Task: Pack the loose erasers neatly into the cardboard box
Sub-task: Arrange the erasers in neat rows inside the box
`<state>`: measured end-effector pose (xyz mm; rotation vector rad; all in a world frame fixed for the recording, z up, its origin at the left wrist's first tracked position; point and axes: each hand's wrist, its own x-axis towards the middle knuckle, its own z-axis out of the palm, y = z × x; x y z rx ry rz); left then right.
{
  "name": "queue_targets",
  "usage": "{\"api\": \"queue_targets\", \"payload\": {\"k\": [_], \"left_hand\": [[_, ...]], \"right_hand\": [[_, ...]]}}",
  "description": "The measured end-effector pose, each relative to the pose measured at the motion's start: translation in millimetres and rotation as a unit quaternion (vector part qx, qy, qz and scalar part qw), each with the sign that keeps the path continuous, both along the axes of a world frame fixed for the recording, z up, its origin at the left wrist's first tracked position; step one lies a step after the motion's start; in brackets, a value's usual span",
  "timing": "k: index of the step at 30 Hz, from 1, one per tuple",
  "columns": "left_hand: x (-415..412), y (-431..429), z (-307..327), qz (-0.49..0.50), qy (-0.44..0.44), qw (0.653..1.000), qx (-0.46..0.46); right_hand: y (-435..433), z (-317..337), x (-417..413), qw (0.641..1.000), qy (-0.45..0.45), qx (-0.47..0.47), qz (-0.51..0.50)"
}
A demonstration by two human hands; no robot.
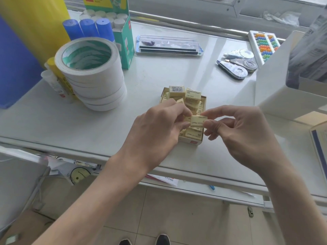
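Our right fingers (208,123) pinch one pale yellow eraser (198,122) by its right edge, thumb below and forefinger on top, holding it flat just above the near half of the cardboard box (192,142). Our left fingers (184,112) are curled down into the box beside it, their tips touching the held eraser's left edge and the erasers beneath; whether they actually grip one we cannot tell. The left hand (155,128) covers the box's left wall, and the right hand (242,131) sits just to the right of the box.

The box stands on the white bench (150,82), near its front edge. It is crowded with more erasers (187,97); at the far end several stand up or tilt above the rim, not lying in rows.

To the left, well apart from the box, rises a stack of white tape rolls (93,75), with blue-capped glue sticks (88,29) and a green carton (124,41) behind it. Toward the back lies a flat clear stationery pack (168,45). To the right rear lie correction-tape dispensers (235,66), and a white bin (272,85) sits at the right edge.
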<state>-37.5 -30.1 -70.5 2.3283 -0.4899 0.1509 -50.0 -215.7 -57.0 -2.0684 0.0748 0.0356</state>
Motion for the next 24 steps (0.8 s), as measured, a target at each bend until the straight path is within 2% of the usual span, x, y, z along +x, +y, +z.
{"api": "queue_targets", "payload": {"k": [6, 16, 24], "left_hand": [[-0.9, 1.6, -4.5, 0.003, 0.014, 1.0, -0.02], [-2.3, 9.2, 0.3, -0.014, 0.014, 1.0, 0.021], [-4.6, 39.1, 7.2, 0.06, 0.005, 0.997, 0.046]], "right_hand": [[1.2, -7.5, -0.1, 0.998, -0.021, -0.059, -0.002], [2.0, -11.8, 3.8, 0.998, 0.006, -0.059, -0.006], [3.1, -2.3, 5.7, 0.991, -0.01, -0.13, 0.016]]}}
